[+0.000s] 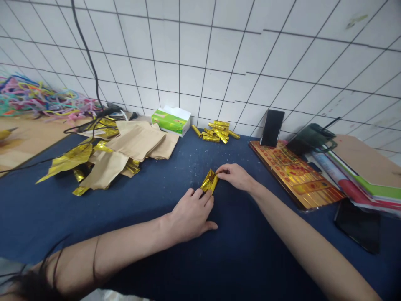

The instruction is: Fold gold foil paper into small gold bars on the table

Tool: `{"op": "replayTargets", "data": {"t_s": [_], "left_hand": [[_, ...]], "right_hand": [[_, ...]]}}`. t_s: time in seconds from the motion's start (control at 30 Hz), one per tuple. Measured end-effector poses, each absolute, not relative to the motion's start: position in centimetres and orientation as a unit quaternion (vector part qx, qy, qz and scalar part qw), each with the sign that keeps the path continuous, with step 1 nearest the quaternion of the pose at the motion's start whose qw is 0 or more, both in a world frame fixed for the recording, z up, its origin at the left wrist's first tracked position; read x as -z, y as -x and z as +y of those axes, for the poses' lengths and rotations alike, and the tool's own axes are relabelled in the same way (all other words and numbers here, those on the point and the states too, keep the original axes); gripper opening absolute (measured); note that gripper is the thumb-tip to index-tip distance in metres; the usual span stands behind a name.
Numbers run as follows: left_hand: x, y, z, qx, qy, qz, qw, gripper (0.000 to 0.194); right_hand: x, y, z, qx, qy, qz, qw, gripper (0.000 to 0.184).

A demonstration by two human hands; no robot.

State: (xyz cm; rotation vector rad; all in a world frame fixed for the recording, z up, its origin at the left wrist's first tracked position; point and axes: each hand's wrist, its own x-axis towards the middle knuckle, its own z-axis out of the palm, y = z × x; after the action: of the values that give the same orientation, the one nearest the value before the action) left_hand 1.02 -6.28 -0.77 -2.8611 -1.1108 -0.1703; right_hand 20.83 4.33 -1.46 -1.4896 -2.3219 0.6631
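Right grip (235,176) pinches gold foil (207,181); box (168,122) holds tissue (181,113).

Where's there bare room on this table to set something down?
Bare blue cloth lies between the brown paper pile and the left hand, and right of the gold rolls, before the upright phone. The right side is crowded.

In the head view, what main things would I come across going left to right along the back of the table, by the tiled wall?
Multicoloured strands → green-and-white tissue box → pile of shiny gold rolls → upright black phone → dark container with a handle.
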Motion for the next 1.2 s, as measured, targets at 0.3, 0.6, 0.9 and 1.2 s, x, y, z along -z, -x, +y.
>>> {"op": "replayTargets", "data": {"t_s": [0.3, 0.6, 0.9, 1.2], "left_hand": [[0.9, -1.2, -6.3, 0.056, 0.929, -0.363, 0.042, 0.059], [1.0, -1.4, -6.4, 0.048, 0.924, -0.377, 0.045, 0.062], [1.3, -2.2, -5.6, 0.055, 0.920, -0.387, 0.037, 0.063], [1.0, -2.4, -5.6, 0.057, 0.918, -0.392, 0.038, 0.056]], "right_hand": [[1.4, -21.4, 5.2, -0.308, 0.473, -0.815, 0.131, 0.012], [0.8, -21.8, 3.5, -0.204, 0.466, -0.856, 0.093, 0.011], [2.0, -21.7, 0.5, -0.114, 0.500, -0.840, 0.177, 0.008], [2.5, -21.9, -0.4, -0.146, 0.501, -0.827, 0.208, 0.015]]}}
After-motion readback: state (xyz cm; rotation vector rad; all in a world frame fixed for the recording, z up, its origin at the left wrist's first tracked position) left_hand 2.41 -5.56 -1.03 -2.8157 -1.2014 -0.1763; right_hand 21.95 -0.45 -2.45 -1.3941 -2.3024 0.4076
